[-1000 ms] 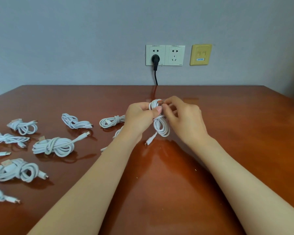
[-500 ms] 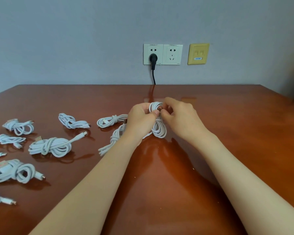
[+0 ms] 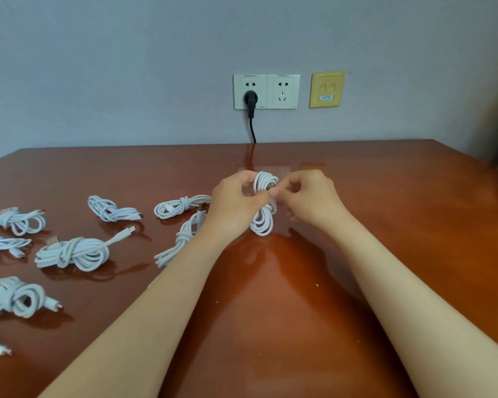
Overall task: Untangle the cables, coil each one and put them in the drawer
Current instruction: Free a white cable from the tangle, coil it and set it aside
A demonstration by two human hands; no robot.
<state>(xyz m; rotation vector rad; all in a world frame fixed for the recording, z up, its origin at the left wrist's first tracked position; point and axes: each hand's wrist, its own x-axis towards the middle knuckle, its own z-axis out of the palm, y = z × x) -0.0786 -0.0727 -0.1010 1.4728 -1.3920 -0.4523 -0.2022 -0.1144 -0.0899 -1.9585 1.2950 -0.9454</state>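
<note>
The left hand [image 3: 236,202] and right hand [image 3: 311,199] both pinch the middle of a white coiled cable [image 3: 263,224] over the brown table [image 3: 385,225]. More bundled white cables [image 3: 72,252] lie on the table to the left. On the wall, a yellow plate [image 3: 327,89] bears a blue label, too small to read.

Two bare hands on show; the left hand [image 3: 236,202] presents its back, with rounded knuckles just behind the fingers [image 3: 240,177]; the right hand [image 3: 311,199] matches it, softly ridged knuckles behind its own fingers; further back from the fingertips, the left wrist [image 3: 213,234] and right wrist [image 3: 342,225] are bare; and the left forearm [image 3: 156,311] and right forearm [image 3: 414,297] are bare as well, smooth, slim nearest the fingers and broadening steadily away from them to the lower edge.
</note>
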